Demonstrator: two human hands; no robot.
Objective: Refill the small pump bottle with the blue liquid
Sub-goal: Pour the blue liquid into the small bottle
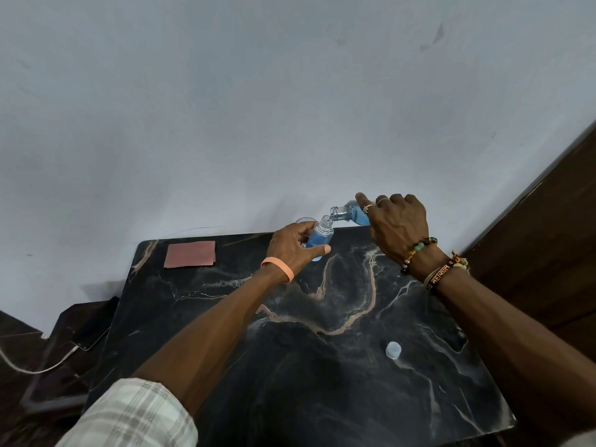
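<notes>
My left hand (292, 248) grips the small clear bottle (320, 237), which stands open-necked near the far edge of the black marble table (290, 333) and holds blue liquid. My right hand (398, 222) holds a larger clear bottle of blue liquid (350, 212), tilted on its side with its open mouth just above the small bottle's neck. A thin stream runs between the two mouths. The pump top is not in view.
A translucent cap (393, 350) lies on the table at the right front. A pink cloth (190, 254) lies at the far left corner. A clear glass rim (304, 220) shows behind my left hand. A phone (93, 327) with a white cable lies on a lower surface to the left.
</notes>
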